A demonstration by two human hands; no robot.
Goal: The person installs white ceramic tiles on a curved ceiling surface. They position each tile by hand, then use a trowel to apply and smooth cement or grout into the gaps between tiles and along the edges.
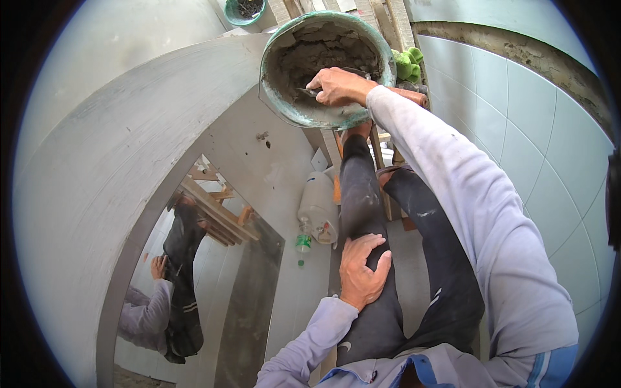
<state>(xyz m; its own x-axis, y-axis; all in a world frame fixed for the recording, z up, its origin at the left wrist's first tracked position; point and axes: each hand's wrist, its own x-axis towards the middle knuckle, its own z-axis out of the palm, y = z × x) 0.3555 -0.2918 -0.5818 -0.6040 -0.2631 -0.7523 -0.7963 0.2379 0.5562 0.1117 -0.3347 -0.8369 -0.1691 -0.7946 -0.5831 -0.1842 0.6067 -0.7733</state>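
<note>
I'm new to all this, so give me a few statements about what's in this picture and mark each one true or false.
1. The right hand holds a tool at the bucket. True.
2. The bucket is empty. False: grey paste lies inside it.
3. The left hand rests on the left leg. True.
4. The green-labelled bottle is inside the bucket. False: the bottle is beside the white container.
5. The sleeves are black. False: they are pale.
6. The mirror-like panel shows a reflection. True.
</note>
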